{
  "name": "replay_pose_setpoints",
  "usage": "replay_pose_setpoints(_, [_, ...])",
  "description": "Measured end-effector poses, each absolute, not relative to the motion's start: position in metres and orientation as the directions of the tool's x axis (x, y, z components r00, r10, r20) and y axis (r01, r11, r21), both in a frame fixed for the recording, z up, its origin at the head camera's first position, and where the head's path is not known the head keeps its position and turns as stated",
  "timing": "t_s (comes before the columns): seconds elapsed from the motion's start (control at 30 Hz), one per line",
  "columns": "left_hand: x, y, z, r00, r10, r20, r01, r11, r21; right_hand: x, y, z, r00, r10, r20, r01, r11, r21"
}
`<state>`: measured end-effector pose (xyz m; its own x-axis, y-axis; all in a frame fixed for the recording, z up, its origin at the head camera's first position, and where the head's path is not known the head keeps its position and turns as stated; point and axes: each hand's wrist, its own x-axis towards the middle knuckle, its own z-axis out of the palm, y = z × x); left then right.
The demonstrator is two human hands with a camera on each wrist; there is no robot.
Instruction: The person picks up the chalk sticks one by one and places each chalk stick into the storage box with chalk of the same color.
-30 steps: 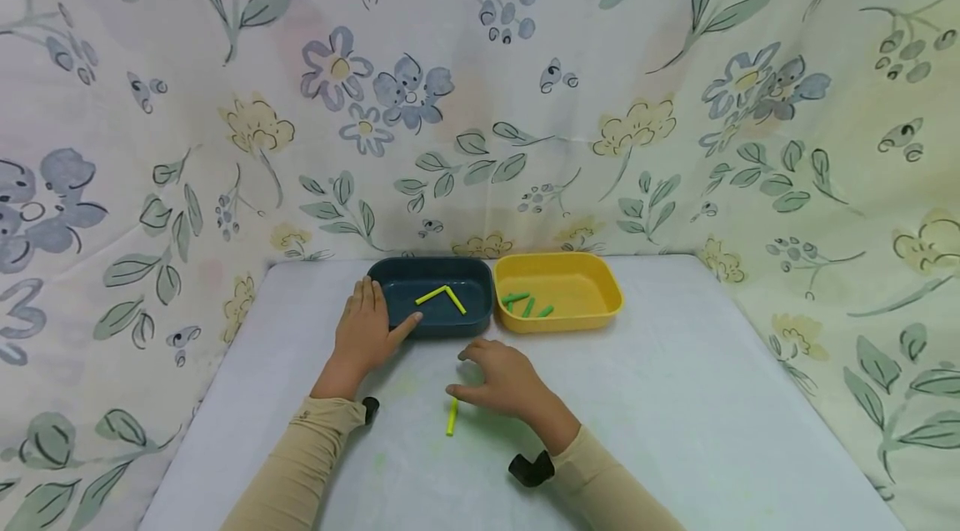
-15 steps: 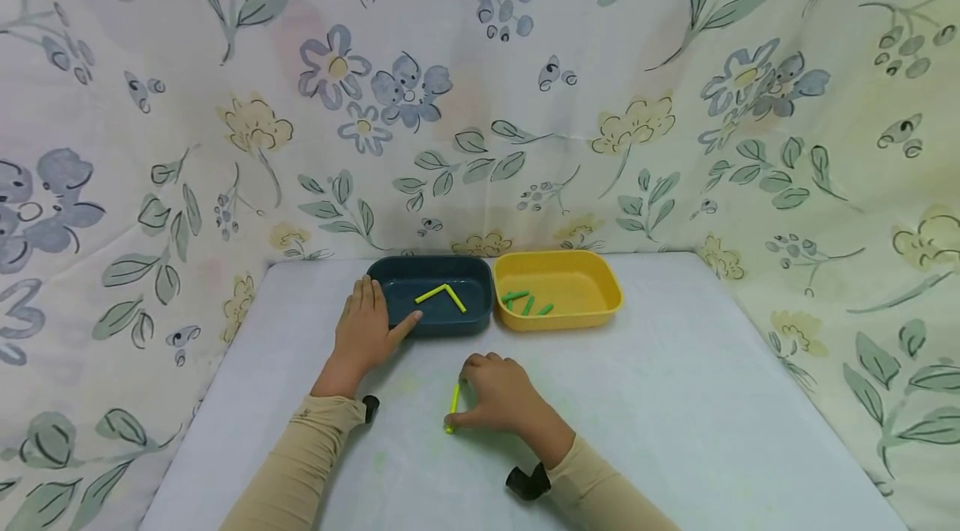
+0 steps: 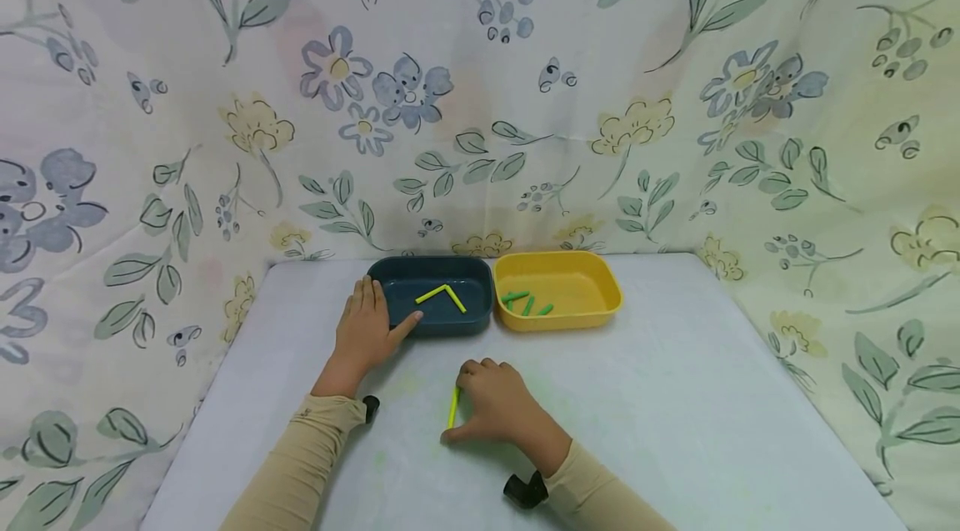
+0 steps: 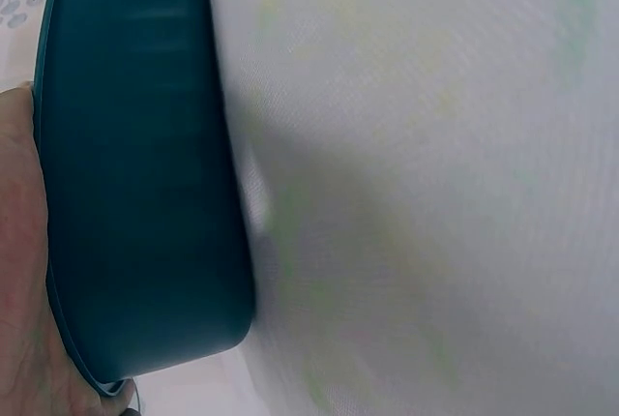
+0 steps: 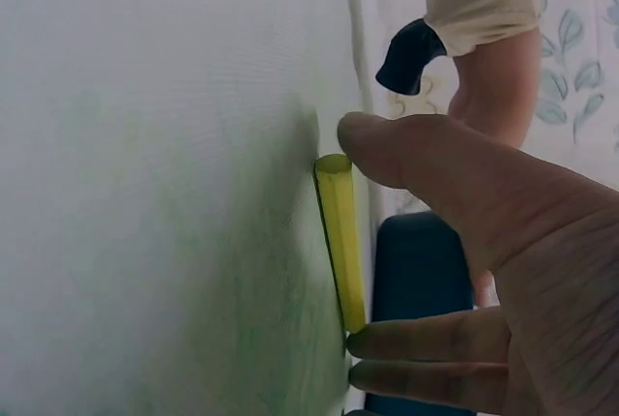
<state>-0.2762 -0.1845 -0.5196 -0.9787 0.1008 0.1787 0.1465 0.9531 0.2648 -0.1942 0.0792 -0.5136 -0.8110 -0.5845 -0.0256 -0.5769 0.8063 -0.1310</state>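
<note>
My left hand (image 3: pixel 363 327) rests on the left end of the dark blue tray (image 3: pixel 431 331), fingers straight along its end and thumb over the front rim. The left wrist view shows the palm against the tray's rim. A yellow chalk stick (image 3: pixel 453 409) lies on the white cloth in front of it. My right hand (image 3: pixel 497 402) spans this stick, thumb by its near end and fingertips at its far end. In the right wrist view the yellow chalk (image 5: pixel 340 242) lies flat, and a small gap seems to separate the thumb from it.
Two yellow chalk sticks (image 3: pixel 455 298) lie in the blue tray, meeting at an angle. Touching its right side is a yellow tray (image 3: pixel 577 323) with several green chalk pieces (image 3: pixel 528 306). A floral curtain (image 3: pixel 480 97) hangs behind. Faint green smudges mark the cloth.
My right hand has come down and back to the chalk stick, its thumb sliding past the near end. The left hand and both trays keep their places.
</note>
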Motion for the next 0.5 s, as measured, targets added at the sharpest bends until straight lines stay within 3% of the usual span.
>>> replay_pose_setpoints(0.5, [-0.2770,-0.1852,-0.5206,-0.978,0.101,0.180,0.148,0.950,0.273,-0.1960,0.0799,-0.5112,-0.802,-0.597,0.004,-0.594,0.797,-0.109])
